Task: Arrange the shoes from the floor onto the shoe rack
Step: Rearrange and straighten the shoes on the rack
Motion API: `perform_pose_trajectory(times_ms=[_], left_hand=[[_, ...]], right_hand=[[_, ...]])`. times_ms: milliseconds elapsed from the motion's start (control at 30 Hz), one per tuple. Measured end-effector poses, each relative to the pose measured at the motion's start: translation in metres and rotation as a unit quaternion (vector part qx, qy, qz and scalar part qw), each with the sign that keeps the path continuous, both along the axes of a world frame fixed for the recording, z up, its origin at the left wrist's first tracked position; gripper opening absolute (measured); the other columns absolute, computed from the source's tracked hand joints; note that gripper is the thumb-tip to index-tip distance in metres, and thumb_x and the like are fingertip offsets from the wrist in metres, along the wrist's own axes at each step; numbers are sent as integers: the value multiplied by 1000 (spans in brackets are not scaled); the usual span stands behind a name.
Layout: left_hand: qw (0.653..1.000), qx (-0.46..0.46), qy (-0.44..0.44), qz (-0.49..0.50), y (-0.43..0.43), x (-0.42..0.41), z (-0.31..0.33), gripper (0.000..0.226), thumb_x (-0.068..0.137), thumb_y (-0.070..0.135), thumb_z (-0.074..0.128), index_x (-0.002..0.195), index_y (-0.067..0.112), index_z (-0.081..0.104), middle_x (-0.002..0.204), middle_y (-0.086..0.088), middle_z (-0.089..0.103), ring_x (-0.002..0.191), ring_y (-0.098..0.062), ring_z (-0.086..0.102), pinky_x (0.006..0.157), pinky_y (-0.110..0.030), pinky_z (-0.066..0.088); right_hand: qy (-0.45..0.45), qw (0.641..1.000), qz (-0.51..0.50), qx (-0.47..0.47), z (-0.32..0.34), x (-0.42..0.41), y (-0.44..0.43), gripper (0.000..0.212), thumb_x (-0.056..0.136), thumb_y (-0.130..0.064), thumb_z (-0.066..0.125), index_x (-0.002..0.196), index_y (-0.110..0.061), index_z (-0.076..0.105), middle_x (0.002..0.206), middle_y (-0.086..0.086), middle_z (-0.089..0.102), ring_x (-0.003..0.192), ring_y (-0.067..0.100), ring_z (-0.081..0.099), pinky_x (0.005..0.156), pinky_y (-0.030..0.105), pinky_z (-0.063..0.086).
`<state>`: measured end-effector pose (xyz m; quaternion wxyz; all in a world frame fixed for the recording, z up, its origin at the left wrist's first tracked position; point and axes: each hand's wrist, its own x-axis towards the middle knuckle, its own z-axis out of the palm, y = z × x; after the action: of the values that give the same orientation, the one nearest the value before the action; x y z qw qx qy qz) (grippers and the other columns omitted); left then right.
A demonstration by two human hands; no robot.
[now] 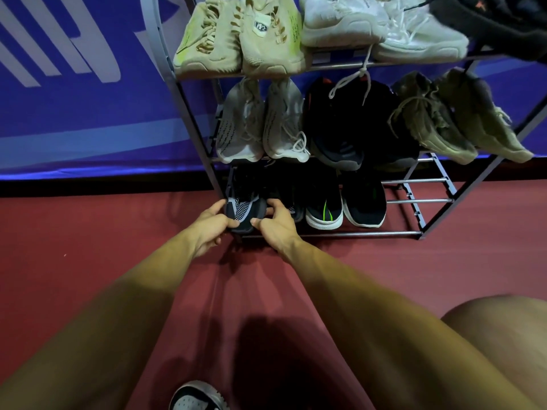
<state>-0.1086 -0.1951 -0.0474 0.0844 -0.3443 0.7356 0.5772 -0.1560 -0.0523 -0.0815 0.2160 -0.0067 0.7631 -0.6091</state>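
A black and grey knit shoe (243,209) sits at the left end of the shoe rack's (331,234) bottom shelf, heel toward me. My left hand (210,224) grips its left side and my right hand (273,224) grips its right side, thumbs on the heel. Right beside it is a dark shoe, mostly hidden behind my right hand. Further right stands a black pair with white soles (344,204). Another grey and black shoe (194,397) is at the bottom edge of the view.
The middle shelf holds a light grey pair (262,122), a black pair (355,125) and an olive pair (455,119). The top shelf carries beige shoes (239,37), white shoes (381,25) and a black one (503,22). Bare rails (420,200) show at the bottom right. A blue wall stands behind; the floor (88,238) is red.
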Motion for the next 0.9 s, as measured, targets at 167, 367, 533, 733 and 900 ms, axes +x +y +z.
perform_pose_trajectory(times_ms=[167,367,533,733,900], left_hand=[[1000,6,18,17,4,0,-3,68,88,-1,59,141,39,44,104,5,65,58,-6,41,43,-20,24],[999,3,19,41,8,6,-7,64,87,-2,57,133,39,42,90,4,64,56,-8,43,45,-21,26],[999,-11,43,31,6,-4,2,76,87,1,61,145,42,35,110,3,66,58,-8,45,43,-21,27],[998,-46,36,-3,8,-12,-8,73,87,2,62,147,35,37,102,2,68,56,-11,42,45,-22,26],[997,-59,38,-23,6,-24,-9,64,88,2,59,142,32,41,106,3,67,63,-11,50,46,-22,29]], right_hand=[[15,1000,-3,16,3,1,2,69,80,-19,74,144,-20,46,125,-2,64,115,17,61,103,31,46],[33,999,19,16,5,3,-2,71,75,-16,72,142,-24,47,129,-2,63,116,17,61,105,35,46],[29,999,11,13,10,-3,-6,66,79,-19,74,141,-21,50,130,-1,64,119,19,60,108,37,45],[27,998,6,57,8,-12,-7,57,81,-23,75,132,-16,50,124,0,65,116,22,61,105,39,46],[25,998,0,63,5,-19,-10,51,78,-29,76,125,-19,61,108,-1,72,83,16,73,80,29,59]])
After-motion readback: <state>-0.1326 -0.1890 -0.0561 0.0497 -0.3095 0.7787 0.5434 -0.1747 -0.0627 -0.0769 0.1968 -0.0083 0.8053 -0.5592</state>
